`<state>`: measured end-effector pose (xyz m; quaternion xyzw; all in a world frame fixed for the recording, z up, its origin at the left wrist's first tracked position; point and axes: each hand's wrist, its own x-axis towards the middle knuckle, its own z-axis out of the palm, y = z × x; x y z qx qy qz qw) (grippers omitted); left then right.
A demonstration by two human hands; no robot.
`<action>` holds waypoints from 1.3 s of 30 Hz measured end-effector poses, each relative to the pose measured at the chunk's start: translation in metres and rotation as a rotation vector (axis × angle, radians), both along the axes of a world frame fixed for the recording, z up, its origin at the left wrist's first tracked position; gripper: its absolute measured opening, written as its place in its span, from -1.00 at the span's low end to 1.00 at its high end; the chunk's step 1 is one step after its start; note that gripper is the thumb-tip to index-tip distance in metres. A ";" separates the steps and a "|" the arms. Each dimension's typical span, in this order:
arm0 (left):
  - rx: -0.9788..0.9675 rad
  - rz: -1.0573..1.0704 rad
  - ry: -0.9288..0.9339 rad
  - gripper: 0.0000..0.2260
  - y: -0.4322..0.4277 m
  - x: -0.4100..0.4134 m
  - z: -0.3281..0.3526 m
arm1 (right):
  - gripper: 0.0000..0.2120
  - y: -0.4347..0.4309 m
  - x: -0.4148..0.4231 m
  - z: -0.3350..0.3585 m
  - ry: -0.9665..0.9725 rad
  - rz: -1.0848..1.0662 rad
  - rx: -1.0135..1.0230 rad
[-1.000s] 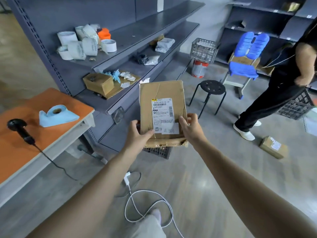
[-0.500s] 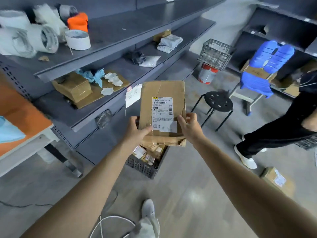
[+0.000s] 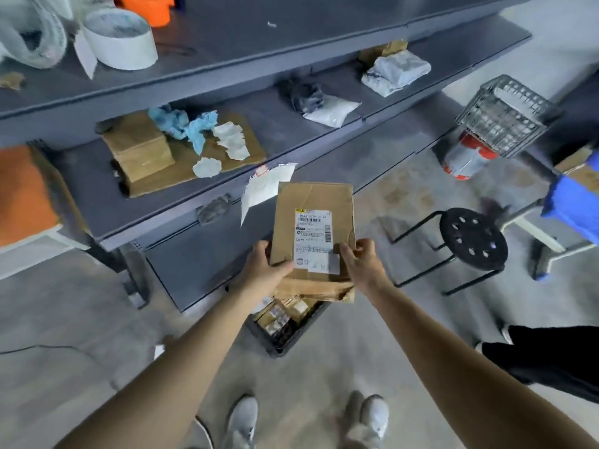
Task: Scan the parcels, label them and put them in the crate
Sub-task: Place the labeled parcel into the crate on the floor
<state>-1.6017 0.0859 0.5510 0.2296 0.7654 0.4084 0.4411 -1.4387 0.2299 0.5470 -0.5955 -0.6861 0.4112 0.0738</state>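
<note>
Cardboard parcel (image 3: pixel 312 202), flat and brown, held in the air in front of the person with its printed label (image 3: pixel 312 238) facing the camera; the near edge is crushed and torn. The left hand (image 3: pixel 264 270) grips the lower left edge, thumb laid across the front face; the right hand (image 3: pixel 361 264) grips the lower right edge, its fingers (image 3: pixel 346 251) curled onto the corner of the label. Both hands thus grasp the parcel. Below it, on the grey floor (image 3: pixel 97 319), stands a dark crate (image 3: pixel 275 346), partly hidden by the parcel and holding several smaller parcels (image 3: pixel 282 314); the held parcel is above the crate and not yet in it. Behind runs grey shelving (image 3: pixel 227 37): a paper slip (image 3: pixel 264 189) hangs from the edge of the lower shelf, which also carries a small box (image 3: pixel 137 147) on a cardboard sheet with crumpled blue and white scraps, and a white tape roll (image 3: pixel 120 40) lies on the upper shelf. An orange worktop (image 3: pixel 22 192) shows at the left margin. To the right, a black stool (image 3: pixel 473 241) and a wire basket (image 3: pixel 505 115) resting on a red-and-white can (image 3: pixel 466 157). The person's grey shoes (image 3: pixel 243 422) appear at the bottom edge.
</note>
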 end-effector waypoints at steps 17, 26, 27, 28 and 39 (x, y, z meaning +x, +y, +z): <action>-0.129 0.498 -0.129 -0.52 0.167 0.147 -0.136 | -0.75 0.214 0.063 -0.154 -0.032 0.509 -0.121; -0.166 0.702 -0.048 -0.59 0.169 0.147 -0.209 | -0.72 0.228 0.036 -0.221 -0.006 0.658 -0.111; -0.184 0.722 -0.013 -0.60 0.157 0.142 -0.215 | -0.74 0.216 0.028 -0.229 0.019 0.670 -0.127; -0.193 0.750 0.015 -0.62 0.142 0.137 -0.222 | -0.76 0.203 0.019 -0.237 0.043 0.681 -0.151; -0.364 0.939 0.194 -0.69 -0.010 0.103 -0.335 | -0.68 0.047 -0.054 -0.355 -0.008 0.922 -0.281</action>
